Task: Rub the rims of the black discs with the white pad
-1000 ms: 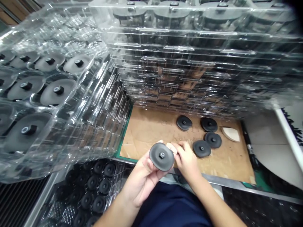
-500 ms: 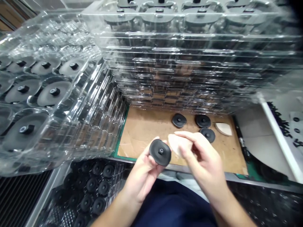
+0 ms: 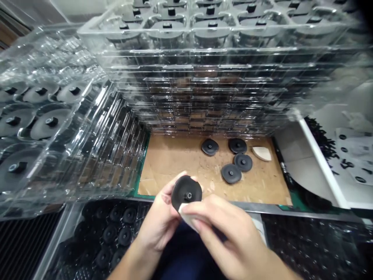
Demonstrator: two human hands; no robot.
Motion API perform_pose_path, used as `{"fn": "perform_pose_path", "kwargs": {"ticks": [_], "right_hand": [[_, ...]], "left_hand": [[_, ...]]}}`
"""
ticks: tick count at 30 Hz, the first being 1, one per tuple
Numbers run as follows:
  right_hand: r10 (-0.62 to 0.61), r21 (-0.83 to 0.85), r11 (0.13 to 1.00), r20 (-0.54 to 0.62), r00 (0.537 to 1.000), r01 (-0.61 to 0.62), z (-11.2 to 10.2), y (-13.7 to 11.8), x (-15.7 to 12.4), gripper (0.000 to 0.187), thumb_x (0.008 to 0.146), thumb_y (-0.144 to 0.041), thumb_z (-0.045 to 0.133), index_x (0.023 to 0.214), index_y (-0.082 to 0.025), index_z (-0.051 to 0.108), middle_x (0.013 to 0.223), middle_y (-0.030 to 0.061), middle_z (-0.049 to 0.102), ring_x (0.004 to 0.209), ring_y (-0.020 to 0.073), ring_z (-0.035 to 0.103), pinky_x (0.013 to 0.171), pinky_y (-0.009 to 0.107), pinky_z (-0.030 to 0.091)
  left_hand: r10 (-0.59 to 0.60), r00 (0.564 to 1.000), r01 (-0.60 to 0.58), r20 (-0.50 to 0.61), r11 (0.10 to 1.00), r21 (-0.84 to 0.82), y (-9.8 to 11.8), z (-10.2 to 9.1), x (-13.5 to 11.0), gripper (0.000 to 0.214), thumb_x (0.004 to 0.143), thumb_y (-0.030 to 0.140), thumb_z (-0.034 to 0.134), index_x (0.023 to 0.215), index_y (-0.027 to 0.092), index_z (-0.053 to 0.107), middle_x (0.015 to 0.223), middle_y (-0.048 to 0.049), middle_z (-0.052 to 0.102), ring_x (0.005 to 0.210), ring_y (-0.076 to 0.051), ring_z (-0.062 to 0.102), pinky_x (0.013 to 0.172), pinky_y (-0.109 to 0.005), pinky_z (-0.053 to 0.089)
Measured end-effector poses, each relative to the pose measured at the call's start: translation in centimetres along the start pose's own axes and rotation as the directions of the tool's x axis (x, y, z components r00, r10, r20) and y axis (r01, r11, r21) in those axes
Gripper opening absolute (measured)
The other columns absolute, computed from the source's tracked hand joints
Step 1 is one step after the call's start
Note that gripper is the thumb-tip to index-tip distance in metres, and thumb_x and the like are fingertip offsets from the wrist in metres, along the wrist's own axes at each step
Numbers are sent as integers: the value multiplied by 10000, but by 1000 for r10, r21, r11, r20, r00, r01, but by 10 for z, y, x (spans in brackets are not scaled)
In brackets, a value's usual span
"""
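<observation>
Left hand point(image 3: 159, 223) first: we see it gripping a black round disc point(image 3: 186, 193) by the rim, its hub facing up at us. Our right hand point(image 3: 230, 237) comes in just beside it, fingers pinching a pale wedge-shaped piece point(image 3: 186, 214) whose edge touches the lower rim of the disc. Beyond both hands, on the cardboard sheet point(image 3: 175, 159), lie four more black discs point(image 3: 231, 173), with a second pale wedge point(image 3: 261, 153) past them to the right. Behind that rises a stack of clear trays point(image 3: 204, 85); another stack of trays point(image 3: 58, 136) stands left of the left hand. Below that hand, a tray of small black parts point(image 3: 113, 233) shows.
</observation>
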State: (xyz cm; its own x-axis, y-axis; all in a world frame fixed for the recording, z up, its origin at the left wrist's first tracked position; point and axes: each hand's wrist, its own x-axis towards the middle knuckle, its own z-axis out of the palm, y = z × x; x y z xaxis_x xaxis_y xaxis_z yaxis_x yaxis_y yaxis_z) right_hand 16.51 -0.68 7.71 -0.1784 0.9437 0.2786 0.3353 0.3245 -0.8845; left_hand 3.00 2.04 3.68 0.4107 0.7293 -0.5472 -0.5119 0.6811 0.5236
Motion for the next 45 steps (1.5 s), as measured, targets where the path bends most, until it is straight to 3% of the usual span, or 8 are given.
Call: {"fn": "perform_pose_path", "kwargs": {"ticks": [6, 11, 17, 22, 30, 38, 42, 45], "right_hand": [[-69, -76, 995, -143, 987, 59, -4, 0, 1, 237, 891, -71, 474, 1071, -69, 629, 884, 97, 682, 835, 155, 636, 779, 259, 531], [31, -65, 998, 33, 999, -28, -20, 2, -17, 209, 866, -66, 531, 1012, -146, 657, 802, 21, 671, 706, 94, 626, 680, 164, 514], [146, -200, 961, -216, 965, -190, -30, 8, -26, 175, 897, -161, 539, 1026, -212, 647, 867, 9, 689, 720, 106, 633, 630, 172, 510], [374, 11, 921, -309, 875, -389, -8, 63, -39, 231, 937, -331, 492, 1118, -232, 598, 1043, 55, 699, 846, 160, 685, 670, 231, 559], [402, -248, 855, -236, 885, -455, 31, 130, -61, 271, 867, -313, 533, 1056, -189, 682, 1087, 124, 578, 935, 243, 640, 766, 393, 565], [366, -395, 813, -224, 903, -428, 16, 122, -56, 323, 906, -287, 458, 1110, -135, 658, 948, 134, 626, 770, 243, 671, 656, 403, 571], [291, -358, 861, -237, 927, -362, -6, 70, -22, 257, 921, -297, 502, 1147, -229, 603, 1095, 72, 679, 963, 209, 657, 757, 313, 551], [-8, -316, 947, -186, 982, -52, -5, 19, 1, 231, 912, -192, 512, 1127, -228, 589, 1007, 58, 706, 883, 194, 642, 780, 325, 513]], "left_hand": [[0, 997, -2, 74, 999, 34, -6, 4, -2, 539, 590, 261, 853, 1102, 247, 685, 994, -35, 740, 943, -187, 682, 876, -257, 514], [36, 991, -31, 130, 999, -38, -4, -1, -1, 561, 492, 191, 893, 1019, 274, 721, 1033, -4, 742, 924, -182, 693, 826, -240, 538], [81, 985, -64, 150, 991, -117, -6, 5, -1, 508, 599, 127, 834, 1061, 295, 706, 1083, 15, 743, 1001, -123, 669, 889, -181, 498], [81, 988, -61, 132, 987, -148, -6, -2, -4, 524, 604, 302, 839, 1105, 319, 685, 1198, -7, 695, 1067, -188, 651, 902, -262, 528], [5, 994, 11, 108, 988, -155, -2, -10, -3, 599, 552, 402, 844, 1117, 297, 678, 1290, -43, 629, 1144, -268, 608, 895, -312, 542], [-2, 990, 32, 139, 976, -214, 4, -16, 0, 578, 556, 355, 856, 1103, 278, 686, 1189, -39, 687, 1072, -243, 652, 873, -293, 546], [9, 994, 10, 109, 985, -172, 3, -14, 0, 580, 543, 292, 875, 1090, 294, 685, 1158, -26, 696, 1015, -228, 672, 859, -279, 535], [26, 997, -18, 74, 994, -105, 1, -11, -1, 586, 542, 274, 876, 1095, 299, 684, 1118, -13, 708, 1045, -203, 649, 916, -261, 494]]}}
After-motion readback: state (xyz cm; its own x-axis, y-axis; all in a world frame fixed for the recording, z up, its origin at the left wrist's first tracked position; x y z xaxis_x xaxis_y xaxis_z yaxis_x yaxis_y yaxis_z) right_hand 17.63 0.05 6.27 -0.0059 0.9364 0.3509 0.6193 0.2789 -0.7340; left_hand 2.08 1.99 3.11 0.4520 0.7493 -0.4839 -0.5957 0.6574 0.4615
